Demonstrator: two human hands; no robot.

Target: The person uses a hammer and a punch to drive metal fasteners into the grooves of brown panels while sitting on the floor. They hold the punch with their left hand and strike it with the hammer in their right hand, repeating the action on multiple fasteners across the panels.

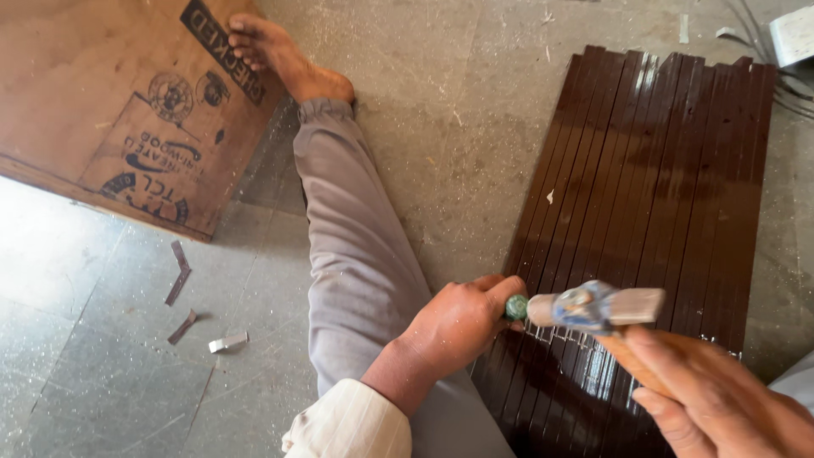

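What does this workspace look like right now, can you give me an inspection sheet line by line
Surface: grey stone floor, dusty, with pale chips scattered on it.
Job's things: dark brown glossy strips lying side by side on the floor; green-handled tool held against their near end; hammer with its head at the tool's butt.
Clutter: small offcuts and a pale scrap on the floor at left.
Grippers: left hand, fingers closed round the tool; right hand gripping the wooden hammer handle.
Cables: thin dark strands at top right, kind unclear.
Surroundings: plywood sheet at upper left; the person's outstretched leg, barefoot.
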